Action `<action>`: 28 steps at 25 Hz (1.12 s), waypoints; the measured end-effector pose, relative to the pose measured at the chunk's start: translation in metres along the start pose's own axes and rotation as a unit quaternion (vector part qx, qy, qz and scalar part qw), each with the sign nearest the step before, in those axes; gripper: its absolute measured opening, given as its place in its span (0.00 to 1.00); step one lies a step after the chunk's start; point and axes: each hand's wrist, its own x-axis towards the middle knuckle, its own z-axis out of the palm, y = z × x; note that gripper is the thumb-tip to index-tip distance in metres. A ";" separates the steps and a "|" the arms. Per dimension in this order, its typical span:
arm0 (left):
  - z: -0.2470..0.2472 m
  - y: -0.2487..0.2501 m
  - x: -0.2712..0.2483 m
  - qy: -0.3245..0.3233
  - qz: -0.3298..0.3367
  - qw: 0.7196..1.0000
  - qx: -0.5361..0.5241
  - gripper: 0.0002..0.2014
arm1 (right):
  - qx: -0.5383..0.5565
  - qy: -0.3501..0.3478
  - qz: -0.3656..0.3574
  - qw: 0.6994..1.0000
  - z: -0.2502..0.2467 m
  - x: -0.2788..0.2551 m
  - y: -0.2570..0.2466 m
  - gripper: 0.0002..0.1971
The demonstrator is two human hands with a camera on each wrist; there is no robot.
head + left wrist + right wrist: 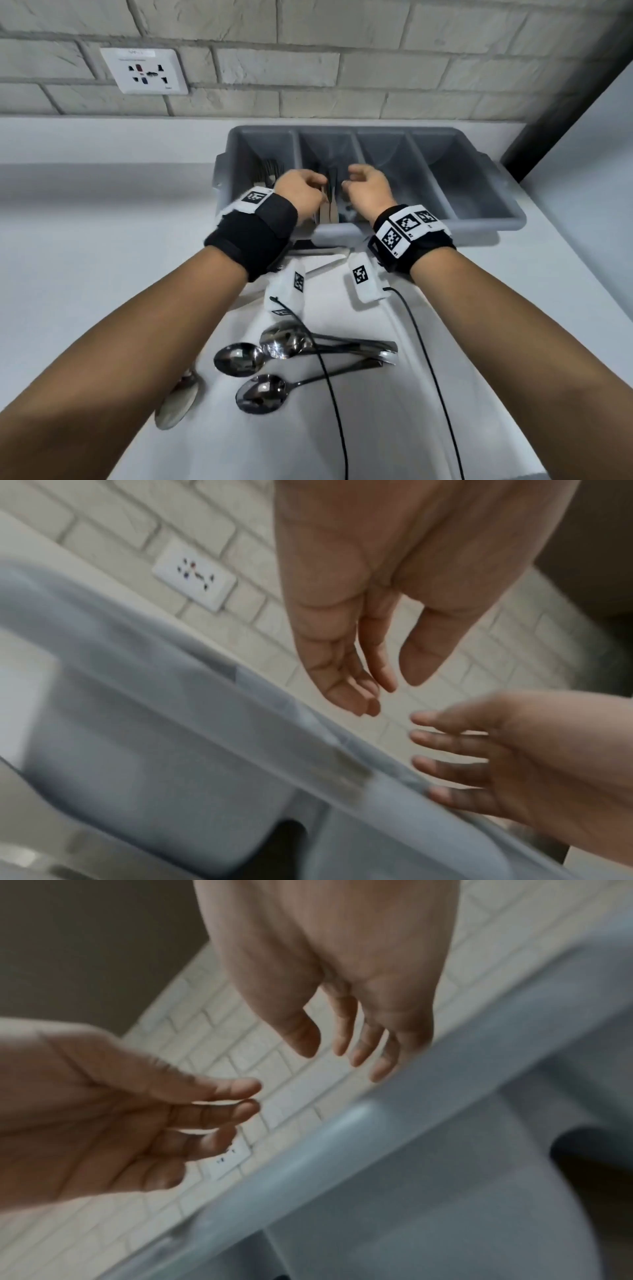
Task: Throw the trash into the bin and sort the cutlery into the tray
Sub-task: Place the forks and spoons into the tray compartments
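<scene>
Two right tray (507, 219) compartments open from above; spoons (274, 363) and cables (329, 387) across the near counter (85, 205).

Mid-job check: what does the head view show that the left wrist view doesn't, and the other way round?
Only the head view: four spoons lying loose on the white counter, forks in the tray's leftmost compartment, knives in the second, and two black cables.

Only the left wrist view: both palms from below, fingers relaxed, no grip on anything.

Both: left hand, right hand, grey tray, wall socket, brick wall.
</scene>
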 end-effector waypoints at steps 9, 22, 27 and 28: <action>-0.048 -0.067 -0.095 -0.068 -0.044 0.926 0.368 0.22 | -0.345 -0.326 -0.164 0.865 -0.035 -0.129 0.040 0.15; -0.034 -0.098 -0.084 -0.071 -0.019 0.829 0.554 0.48 | -0.457 -0.350 -0.152 0.804 -0.005 -0.160 0.086 0.12; -0.030 -0.098 -0.093 -0.084 0.024 0.826 0.557 0.44 | -0.522 -0.310 -0.180 0.774 -0.003 -0.172 0.097 0.11; -0.029 -0.096 -0.095 -0.078 0.032 0.834 0.546 0.43 | -0.531 -0.307 -0.181 0.769 -0.003 -0.174 0.097 0.11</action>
